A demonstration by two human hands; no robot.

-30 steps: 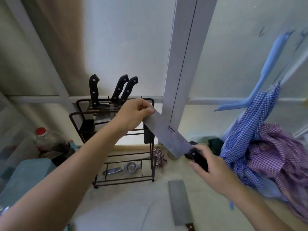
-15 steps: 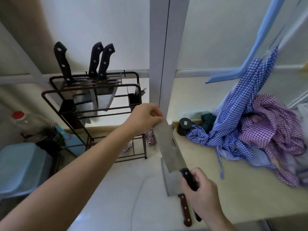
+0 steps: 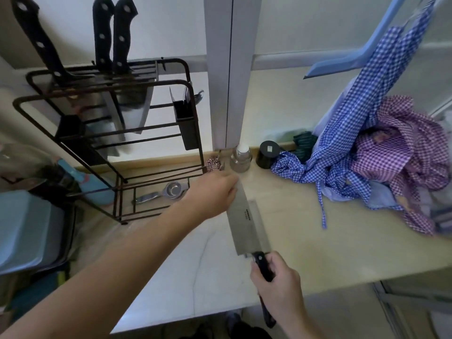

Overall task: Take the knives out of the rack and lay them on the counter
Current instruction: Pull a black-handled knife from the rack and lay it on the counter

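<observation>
The pale table (image 3: 318,241) ran from the lower left to the right edge, with a heap of blue and purple checked cloths (image 3: 381,162) piled at its far right. At its far left stood the dark wire rack (image 3: 102,133), three black-handled knives (image 3: 110,33) standing in its top slots with their blades hanging down inside the frame. The left arm reached in from the lower left corner, stretched long and diagonal across the table, its hand (image 3: 212,194) palm down with the fingers pinched on the far tip of a broad cleaver (image 3: 245,221). The right hand (image 3: 278,287) came up from the bottom edge, its fingers wrapped around the cleaver's black handle, thumb on the left side. The cleaver was held between the two hands, low over the table's middle, blade pointing away. Under it a second cleaver (image 3: 260,223) lay flat on the table, only its right edge and a wooden handle end showing. A small clear bottle (image 3: 241,157) and a black jar (image 3: 267,154) stood by the wall behind.
</observation>
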